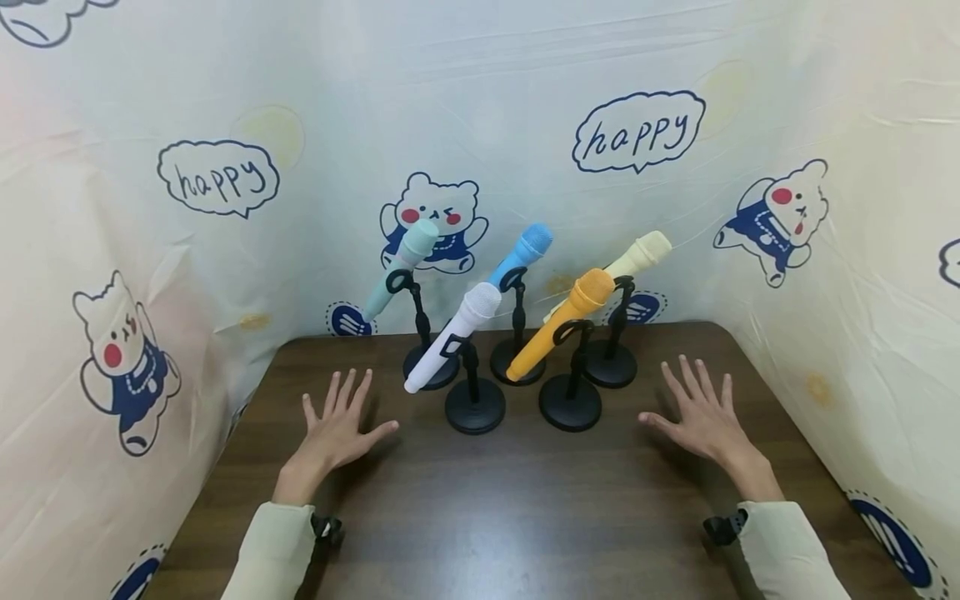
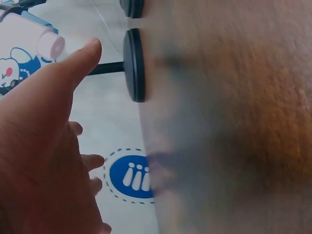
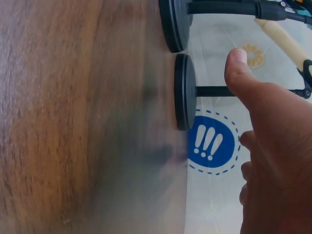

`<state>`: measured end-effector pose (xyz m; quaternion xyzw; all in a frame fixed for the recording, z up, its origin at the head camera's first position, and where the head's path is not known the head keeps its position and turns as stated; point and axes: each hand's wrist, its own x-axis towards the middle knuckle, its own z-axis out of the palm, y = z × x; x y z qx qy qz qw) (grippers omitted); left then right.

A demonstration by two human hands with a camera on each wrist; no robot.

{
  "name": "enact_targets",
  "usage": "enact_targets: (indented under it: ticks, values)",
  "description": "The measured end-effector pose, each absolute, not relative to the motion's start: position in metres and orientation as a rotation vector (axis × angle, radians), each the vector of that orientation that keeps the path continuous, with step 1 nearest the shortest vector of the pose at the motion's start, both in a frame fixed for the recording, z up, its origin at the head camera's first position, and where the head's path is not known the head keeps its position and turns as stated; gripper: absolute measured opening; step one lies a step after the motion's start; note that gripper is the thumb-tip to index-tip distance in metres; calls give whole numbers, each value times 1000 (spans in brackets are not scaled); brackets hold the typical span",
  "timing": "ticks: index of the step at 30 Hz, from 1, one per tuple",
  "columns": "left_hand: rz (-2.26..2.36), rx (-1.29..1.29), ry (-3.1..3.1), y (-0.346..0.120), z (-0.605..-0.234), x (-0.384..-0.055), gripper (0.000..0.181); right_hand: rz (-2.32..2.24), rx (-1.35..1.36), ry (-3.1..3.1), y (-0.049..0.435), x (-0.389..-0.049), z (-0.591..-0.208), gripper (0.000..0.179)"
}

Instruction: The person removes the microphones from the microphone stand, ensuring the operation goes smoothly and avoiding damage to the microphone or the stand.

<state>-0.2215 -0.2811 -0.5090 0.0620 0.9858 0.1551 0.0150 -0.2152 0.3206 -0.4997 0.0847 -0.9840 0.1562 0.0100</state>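
Note:
Several toy-like microphones stand tilted in black desk stands in the middle of the head view. In the back row are a teal microphone [image 1: 402, 265], a blue microphone [image 1: 523, 252] and a cream microphone [image 1: 636, 255]. In front of them are a lavender-white microphone [image 1: 454, 335] and an orange microphone [image 1: 561, 323]. To the left of the stands is my left hand [image 1: 341, 425], fingers spread and holding nothing. My right hand [image 1: 701, 417] lies to their right, its fingers likewise spread and holding nothing. Each wrist view shows a hand's thumb beside a round black base [image 2: 135, 66].
The brown wooden table [image 1: 465, 517] has its far edge against a pale cloth backdrop [image 1: 517, 75] printed with bears and "happy" bubbles. The cloth also hangs along both sides. A front stand base [image 1: 570, 403] sits beside another front base [image 1: 475, 407].

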Motion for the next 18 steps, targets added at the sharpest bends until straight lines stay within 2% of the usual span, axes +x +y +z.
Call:
enact_targets:
  ticks: [8,18]
  values:
    - [632,275,3163,-266,-484,-220,84,552,256,-2963,311,-214,-489,83]
    - [925,562,3342,-227,-443,-214,38,658,308,-2800,271,-203,-457,27]
